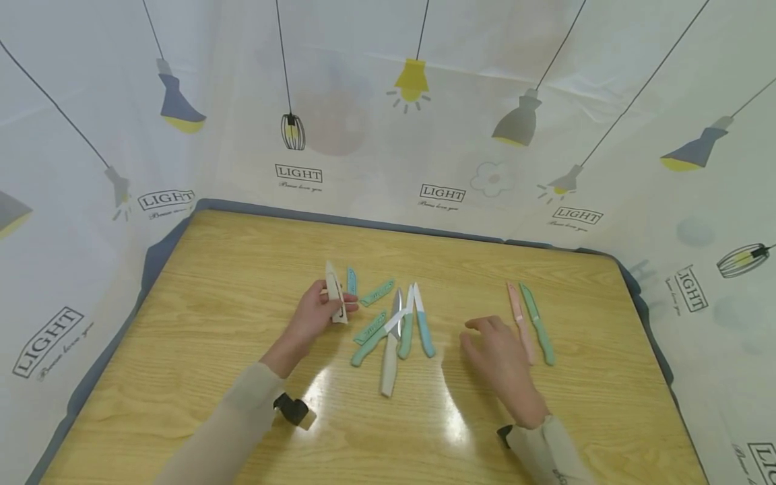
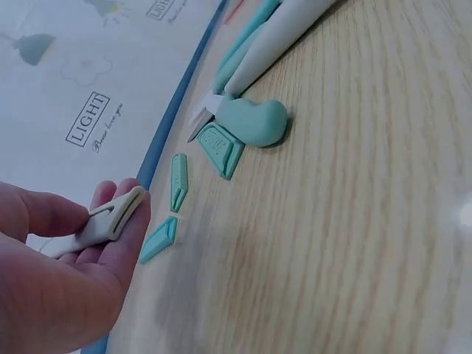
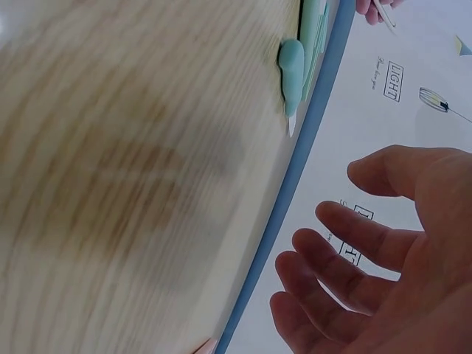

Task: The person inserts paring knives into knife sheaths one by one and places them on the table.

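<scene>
My left hand (image 1: 310,313) pinches a cream knife sheath (image 1: 335,293) between thumb and fingers, raised over the table's left-middle. Its slotted end shows in the left wrist view, where the sheath (image 2: 99,227) lies across the fingers. Nearby are a blue sheath (image 1: 351,279) and two green sheaths (image 1: 377,292). A cream-handled knife (image 1: 389,367) lies bare beside two green-handled knives (image 1: 406,333) and a blue-handled knife (image 1: 426,333); some overlap. My right hand (image 1: 500,353), fingers loosely spread and holding nothing, hovers left of a pink knife (image 1: 524,337).
Right of the pink knife lies a green knife (image 1: 544,340); both have matching covers over their blades. The wooden table (image 1: 242,256) has a blue-grey edge strip (image 1: 339,219). Lamp-printed white sheeting (image 1: 364,135) stands around its back and sides.
</scene>
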Tool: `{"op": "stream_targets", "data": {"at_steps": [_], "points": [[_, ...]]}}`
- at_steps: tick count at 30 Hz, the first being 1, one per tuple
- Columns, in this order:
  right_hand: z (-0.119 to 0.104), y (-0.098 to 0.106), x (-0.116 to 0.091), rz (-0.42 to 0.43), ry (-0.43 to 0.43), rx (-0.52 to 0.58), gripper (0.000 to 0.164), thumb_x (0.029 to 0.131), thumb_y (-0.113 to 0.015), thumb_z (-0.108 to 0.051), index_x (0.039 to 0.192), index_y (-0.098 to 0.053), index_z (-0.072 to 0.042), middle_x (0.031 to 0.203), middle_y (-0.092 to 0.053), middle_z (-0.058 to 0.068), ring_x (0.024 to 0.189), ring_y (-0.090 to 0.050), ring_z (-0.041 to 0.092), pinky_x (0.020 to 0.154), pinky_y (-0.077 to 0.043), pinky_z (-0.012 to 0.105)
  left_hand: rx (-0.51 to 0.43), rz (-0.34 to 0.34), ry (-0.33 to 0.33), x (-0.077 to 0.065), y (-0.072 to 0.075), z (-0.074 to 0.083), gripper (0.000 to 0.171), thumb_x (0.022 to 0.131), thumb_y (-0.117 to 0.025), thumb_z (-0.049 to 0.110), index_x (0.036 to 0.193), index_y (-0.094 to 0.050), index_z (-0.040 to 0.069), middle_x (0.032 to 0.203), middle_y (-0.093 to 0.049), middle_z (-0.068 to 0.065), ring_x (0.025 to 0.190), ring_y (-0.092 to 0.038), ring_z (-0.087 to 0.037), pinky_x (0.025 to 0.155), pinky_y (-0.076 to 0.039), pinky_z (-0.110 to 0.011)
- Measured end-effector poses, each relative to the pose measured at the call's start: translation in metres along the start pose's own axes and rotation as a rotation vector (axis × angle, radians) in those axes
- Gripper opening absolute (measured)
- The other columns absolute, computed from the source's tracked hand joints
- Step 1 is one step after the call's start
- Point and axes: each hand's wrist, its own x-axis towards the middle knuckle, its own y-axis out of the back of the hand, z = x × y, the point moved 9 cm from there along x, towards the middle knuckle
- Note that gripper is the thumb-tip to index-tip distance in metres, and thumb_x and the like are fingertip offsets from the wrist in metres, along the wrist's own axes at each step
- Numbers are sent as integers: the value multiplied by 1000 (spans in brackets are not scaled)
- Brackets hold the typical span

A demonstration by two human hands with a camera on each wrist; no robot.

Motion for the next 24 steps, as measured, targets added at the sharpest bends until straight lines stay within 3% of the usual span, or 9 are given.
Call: {"op": "stream_targets", "data": {"at_steps": [6, 9, 12, 15, 21, 24], "points": [[-2, -7, 0, -33, -21, -16, 30, 91, -62, -28, 106, -70, -4, 109, -65, 13, 93, -63, 27, 71, -56, 40, -102, 41, 10, -4, 9, -3, 44, 103, -37, 6, 146, -34, -3, 117, -54, -26, 110, -58, -32, 98, -48, -38], [-4, -9, 0, -40, -14, -7, 30, 91, -61, -28, 106, -70, -3, 109, -65, 13, 94, -62, 28, 74, -56, 41, -163, 46, 20, -6, 12, -4, 46, 107, -32, 21, 146, -36, -4, 107, -50, -17, 107, -53, -30, 102, -44, -40], [-9, -10, 1, -44, -3, 4, 30, 91, -62, -26, 106, -70, -3, 109, -65, 14, 95, -62, 28, 76, -55, 41, -207, 61, 44, -8, 15, -7, 59, 107, -25, 39, 145, -38, -4, 98, -43, -7, 103, -48, -29, 102, -41, -42], [-15, -11, 1, -43, 3, 5, 29, 90, -63, -26, 106, -70, -3, 109, -65, 13, 95, -62, 28, 76, -55, 41, -237, 93, 62, -8, 19, -10, 65, 106, -22, 46, 143, -40, -4, 96, -40, -6, 98, -46, -27, 101, -40, -42], [-21, -15, 2, -46, 11, 8, 28, 90, -62, -27, 104, -71, -4, 108, -65, 12, 94, -62, 27, 75, -56, 41, -452, 147, 71, -10, 24, -11, 48, 107, -34, 30, 138, -32, -7, 103, -43, -8, 92, -46, -18, 102, -39, -41], [-22, -18, 3, -57, 2, 0, 29, 90, -62, -28, 105, -70, -5, 109, -65, 12, 94, -62, 26, 76, -56, 40, -505, 155, 68, -10, 26, -11, 46, 107, -34, 23, 140, -24, -7, 112, -45, -11, 98, -50, -19, 106, -37, -42]]}}
